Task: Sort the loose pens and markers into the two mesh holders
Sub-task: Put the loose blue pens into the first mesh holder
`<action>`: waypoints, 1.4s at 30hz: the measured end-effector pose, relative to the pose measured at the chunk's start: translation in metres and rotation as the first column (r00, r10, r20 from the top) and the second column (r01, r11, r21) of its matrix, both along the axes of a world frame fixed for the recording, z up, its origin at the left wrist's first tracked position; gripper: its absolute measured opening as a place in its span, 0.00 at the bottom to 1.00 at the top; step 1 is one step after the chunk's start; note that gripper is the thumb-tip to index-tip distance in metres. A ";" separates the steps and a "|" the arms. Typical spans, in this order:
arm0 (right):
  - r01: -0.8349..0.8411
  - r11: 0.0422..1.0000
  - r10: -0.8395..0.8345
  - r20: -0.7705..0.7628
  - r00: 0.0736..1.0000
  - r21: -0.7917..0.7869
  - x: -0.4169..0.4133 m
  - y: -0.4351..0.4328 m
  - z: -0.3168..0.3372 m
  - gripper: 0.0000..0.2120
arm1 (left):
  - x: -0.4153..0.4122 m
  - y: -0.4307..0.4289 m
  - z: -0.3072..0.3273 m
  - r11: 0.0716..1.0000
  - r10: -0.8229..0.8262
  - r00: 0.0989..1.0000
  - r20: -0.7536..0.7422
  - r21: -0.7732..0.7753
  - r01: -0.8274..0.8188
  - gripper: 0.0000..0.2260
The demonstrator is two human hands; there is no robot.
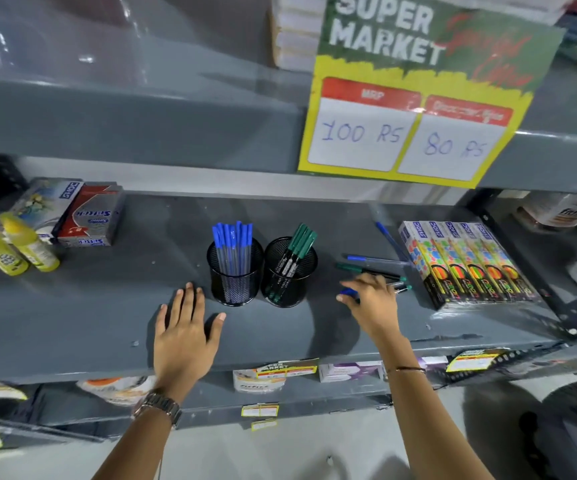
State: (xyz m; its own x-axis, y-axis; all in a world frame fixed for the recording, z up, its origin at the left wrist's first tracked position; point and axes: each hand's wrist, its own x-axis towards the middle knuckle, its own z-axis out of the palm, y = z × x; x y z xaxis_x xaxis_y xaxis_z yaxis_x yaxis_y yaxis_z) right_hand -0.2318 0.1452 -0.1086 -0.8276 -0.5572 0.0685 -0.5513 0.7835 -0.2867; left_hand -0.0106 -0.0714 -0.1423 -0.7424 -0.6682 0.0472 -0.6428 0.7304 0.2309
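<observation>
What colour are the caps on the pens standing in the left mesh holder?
Blue, seen clearly in the head view: the pens stand capped in the left mesh holder.

A shop: grey metal shelving [107,323] carries a "SUPER MARKET" offer sign [415,95] at upper right with handwritten prices, small price tags [285,370] on shelf edges, and boxed stationery [467,265] at right.

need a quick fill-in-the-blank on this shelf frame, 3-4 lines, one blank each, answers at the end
1. The left mesh holder contains pens with ____ caps.
2. The right mesh holder contains markers with ____ caps.
3. The loose pens and markers lie between the right mesh holder and the boxes, under the ____ hand.
4. The left hand rests flat on the ____.

Answers: blue; green; right; shelf
</observation>
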 end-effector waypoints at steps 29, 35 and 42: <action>-0.213 0.337 -0.188 -0.287 0.939 -0.917 0.076 -0.130 0.137 0.05 | 0.000 -0.002 -0.007 1.000 0.013 0.999 -0.042 0.004 -0.013 0.34; -0.185 0.659 0.025 -0.224 0.974 -0.729 0.093 -0.165 0.093 0.04 | -0.001 -0.004 -0.010 1.000 0.014 0.999 -0.050 0.017 -0.013 0.34; -0.128 0.817 0.043 -0.161 0.986 -0.562 0.087 -0.174 0.065 0.06 | 0.001 -0.004 -0.009 1.000 0.009 0.997 -0.071 0.027 -0.007 0.33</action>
State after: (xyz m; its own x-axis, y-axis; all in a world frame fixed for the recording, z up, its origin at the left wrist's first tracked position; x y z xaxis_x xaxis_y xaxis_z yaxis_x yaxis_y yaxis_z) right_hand -0.1450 -0.0293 -0.0437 -0.7374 -0.4518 0.5022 -0.6745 0.4520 -0.5837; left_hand -0.0096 -0.0755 -0.1508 -0.7323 -0.6760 0.0819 -0.6300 0.7182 0.2954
